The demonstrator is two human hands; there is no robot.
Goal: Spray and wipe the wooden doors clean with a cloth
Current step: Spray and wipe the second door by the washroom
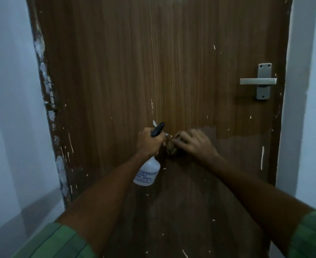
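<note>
dim light, pale blue walls (8, 90), chipped door frame (47, 94)

A brown wooden door (153, 62) fills the view, flecked with pale paint marks, its lower part darker than the upper. A metal lever handle (259, 81) sits at its right edge. The left hand (149, 141) grips the neck of a white spray bottle (147, 172), whose black nozzle (157, 129) points up towards the door. Just beside it, the right hand (195, 141) holds a bunched dark cloth (172, 148) against the door. Both arms wear green sleeves (56, 241). Pale walls (8, 90) flank the door.
</note>
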